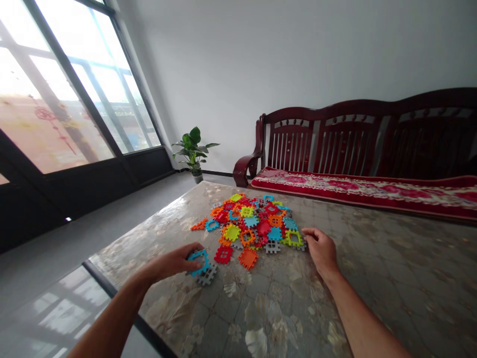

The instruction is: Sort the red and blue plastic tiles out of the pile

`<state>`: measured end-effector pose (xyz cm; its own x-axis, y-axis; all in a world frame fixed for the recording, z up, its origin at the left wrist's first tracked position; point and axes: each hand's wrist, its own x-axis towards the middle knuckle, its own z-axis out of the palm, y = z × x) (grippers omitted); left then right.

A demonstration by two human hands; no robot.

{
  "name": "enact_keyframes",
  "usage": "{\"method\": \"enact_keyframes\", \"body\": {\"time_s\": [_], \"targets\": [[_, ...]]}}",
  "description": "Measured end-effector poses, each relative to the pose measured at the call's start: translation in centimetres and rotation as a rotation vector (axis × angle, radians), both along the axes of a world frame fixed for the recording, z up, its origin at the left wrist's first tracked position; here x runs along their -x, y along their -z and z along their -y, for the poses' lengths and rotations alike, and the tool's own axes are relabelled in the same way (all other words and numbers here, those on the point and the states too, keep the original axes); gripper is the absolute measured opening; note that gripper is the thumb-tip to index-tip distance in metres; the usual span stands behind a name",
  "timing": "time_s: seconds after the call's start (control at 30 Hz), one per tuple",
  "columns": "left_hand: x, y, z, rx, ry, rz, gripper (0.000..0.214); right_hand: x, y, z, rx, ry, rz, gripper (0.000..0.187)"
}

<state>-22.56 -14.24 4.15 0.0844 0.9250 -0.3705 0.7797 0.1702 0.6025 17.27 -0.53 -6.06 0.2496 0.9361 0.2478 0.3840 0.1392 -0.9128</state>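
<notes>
My left hand (190,257) is closed on a blue square-framed interlocking tile (204,258), thumb and fingers at its left side. A grey tile (207,275) with windowed holes sits just below the blue one; I cannot tell whether they are joined. My right hand (321,248) is at the right edge of a heap of tiles, its fingers curled together. Close by its fingertips are a lime-green frame tile (294,238) and a partly covered grey tile (304,244). What those fingers hold, if anything, is hidden. An orange tile (248,258) and a red tile (223,254) lie at the heap's front.
Several more red, orange, blue, green and grey tiles overlap in the heap on the patterned tabletop (261,308). Beyond the table are a dark wooden bench (290,144) with a red floral cushion (346,187) and a potted plant (194,149). Glass doors (93,84) stand left.
</notes>
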Motion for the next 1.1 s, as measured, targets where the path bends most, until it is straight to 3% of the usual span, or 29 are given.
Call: {"method": "enact_keyframes", "body": {"time_s": [0.13,0.3,0.57,0.8,1.0,1.1], "targets": [[-1.4,1.0,0.1,-0.049,0.062,-0.205,0.042,-0.1,0.0,0.0,0.011,-0.004,0.000,0.035],[-1.9,2.3,-0.1,-0.110,0.124,-0.313,0.036,-0.1,0.0,-0.1,0.008,-0.011,0.004,0.035],[-3.6,1.1,0.3,-0.102,0.135,-0.428,0.031,0.0,0.1,-0.2,0.009,-0.005,0.005,0.034],[-4.0,1.1,1.1,-0.074,0.178,-0.411,0.065,0.0,-0.1,-0.1,0.020,-0.005,0.015,0.034],[-4.9,1.0,1.4,-0.110,0.261,-0.440,0.041,0.0,0.1,-0.1,0.013,-0.010,0.016,0.033],[-5.0,1.1,1.3,-0.130,0.267,-0.412,0.040,0.0,0.3,-0.2,0.002,-0.015,0.013,0.033]]}}
